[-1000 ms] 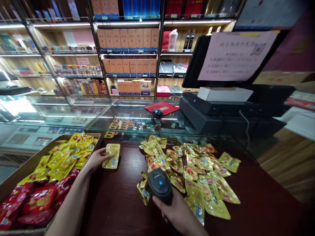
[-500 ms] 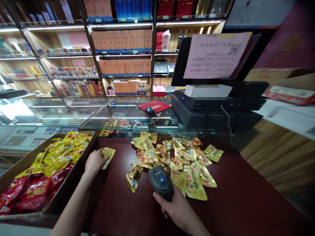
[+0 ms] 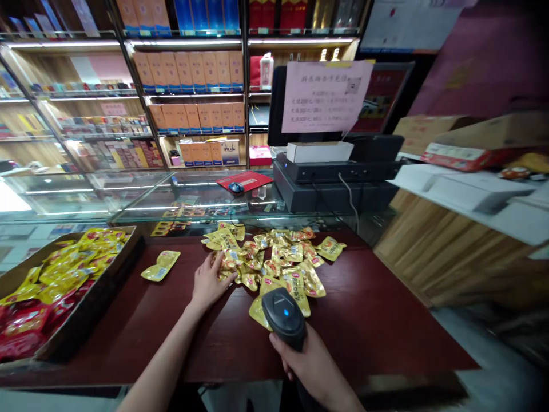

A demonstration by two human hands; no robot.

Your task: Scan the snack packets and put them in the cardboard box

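Left hand (image 3: 210, 284): the fingers (image 3: 218, 262) are spread, with a visible gap between thumb and forefinger. They touch the near-left edge of the pile of gold packets (image 3: 295, 252); no packet shows pinched between them.

Right hand (image 3: 302, 357): the fingers are wrapped around the handle of the barcode scanner (image 3: 282, 313). The scanner head is raised in front of the near packets, partly covering them, and a blue light shows on its top.

Step in hand, as judged: selection of one packet from the pile, with the scanner kept ready. The next move calls for closing the left fingers on a single packet, separating it from its neighbours and turning its barcode towards the scanner. Overlapping packets may drag along.

Packet location: the pile lies loose on the bench (image 3: 369, 326), ahead of both hands. One single packet (image 3: 161, 266) lies apart to the left, between the pile and an open carton (image 3: 122, 254) of yellow and red packets.

Surroundings: beyond the pile stands a glass display case (image 3: 141, 200), bearing a red mat (image 3: 257, 179) with a mouse (image 3: 235, 187) on it. To its right is a black unit (image 3: 326, 194).
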